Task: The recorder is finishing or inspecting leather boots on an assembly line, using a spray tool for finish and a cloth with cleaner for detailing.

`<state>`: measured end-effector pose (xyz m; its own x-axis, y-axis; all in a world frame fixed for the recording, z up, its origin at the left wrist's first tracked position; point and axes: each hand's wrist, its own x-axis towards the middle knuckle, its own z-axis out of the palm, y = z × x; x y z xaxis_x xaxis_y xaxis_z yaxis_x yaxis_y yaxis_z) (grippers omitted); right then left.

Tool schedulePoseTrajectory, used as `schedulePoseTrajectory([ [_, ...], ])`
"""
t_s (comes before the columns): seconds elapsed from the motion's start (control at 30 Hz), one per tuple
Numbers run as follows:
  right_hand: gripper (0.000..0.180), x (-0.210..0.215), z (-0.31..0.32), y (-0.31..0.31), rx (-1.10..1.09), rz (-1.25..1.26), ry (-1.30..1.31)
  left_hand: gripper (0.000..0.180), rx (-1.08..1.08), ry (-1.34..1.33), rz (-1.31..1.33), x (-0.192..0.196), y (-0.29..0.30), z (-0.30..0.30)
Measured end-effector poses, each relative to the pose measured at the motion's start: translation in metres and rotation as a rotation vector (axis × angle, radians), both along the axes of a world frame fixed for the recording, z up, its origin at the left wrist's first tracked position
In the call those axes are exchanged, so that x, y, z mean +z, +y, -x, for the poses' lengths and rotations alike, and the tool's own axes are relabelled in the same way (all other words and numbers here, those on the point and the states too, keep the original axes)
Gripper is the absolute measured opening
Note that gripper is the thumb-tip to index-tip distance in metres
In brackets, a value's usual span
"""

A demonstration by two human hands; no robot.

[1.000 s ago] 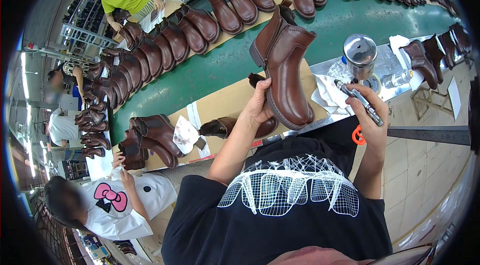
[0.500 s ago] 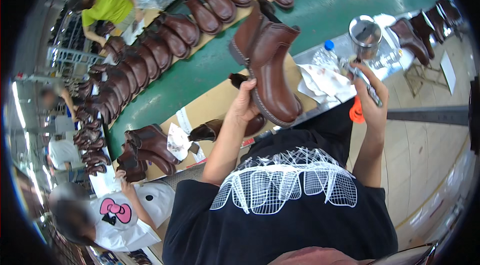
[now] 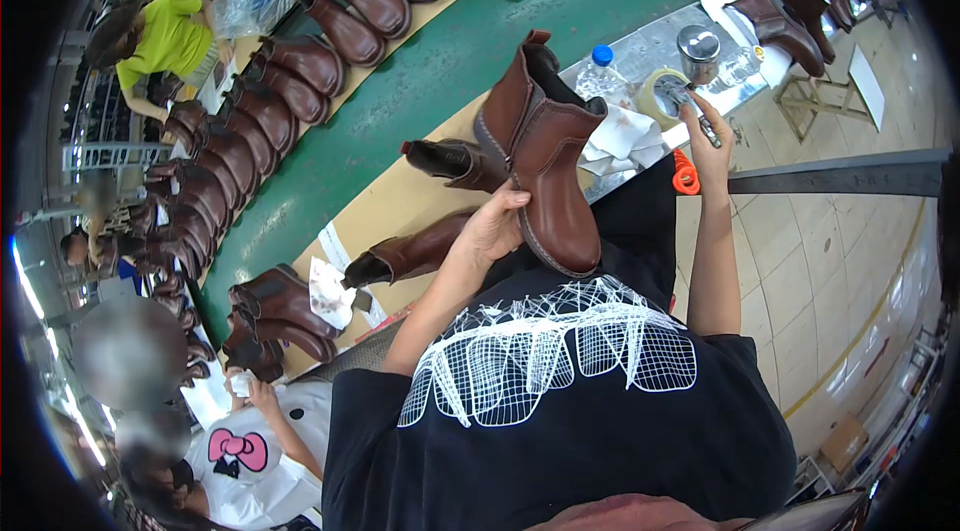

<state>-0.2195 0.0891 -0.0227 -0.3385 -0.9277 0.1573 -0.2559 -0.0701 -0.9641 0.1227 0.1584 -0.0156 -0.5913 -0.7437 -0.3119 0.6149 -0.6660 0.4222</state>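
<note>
My left hand [image 3: 493,225] grips a brown ankle boot [image 3: 547,171] by its sole side and holds it up over the front edge of the workbench, shaft pointing away from me. My right hand [image 3: 706,136] is raised to the right of the boot and holds a slim dark pen-like tool [image 3: 692,110]. The tool's tip is near a roll of tape [image 3: 656,95] on the bench. Two more brown boots [image 3: 452,162] [image 3: 410,254] lie on the cardboard sheet [image 3: 385,212] just past my left hand.
A green conveyor belt [image 3: 420,81] carries rows of brown boots [image 3: 270,111]. A metal cup [image 3: 698,50], a clear bottle [image 3: 600,77] and white rags [image 3: 622,141] sit on the bench at right. A person in a white shirt [image 3: 250,456] works at lower left, another in yellow-green [image 3: 165,36] across the belt.
The boot in my left hand has come lower and nearer to my chest. My right hand with the tool has stayed raised to the right of the boot.
</note>
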Motion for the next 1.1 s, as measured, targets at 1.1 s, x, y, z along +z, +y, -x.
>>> schedulePoseTrajectory([
  [1.1,0.030,0.047,-0.054,0.029,0.329,0.115,-0.036,0.043,0.326,0.208,-0.232,-0.047,-0.061,0.056],
])
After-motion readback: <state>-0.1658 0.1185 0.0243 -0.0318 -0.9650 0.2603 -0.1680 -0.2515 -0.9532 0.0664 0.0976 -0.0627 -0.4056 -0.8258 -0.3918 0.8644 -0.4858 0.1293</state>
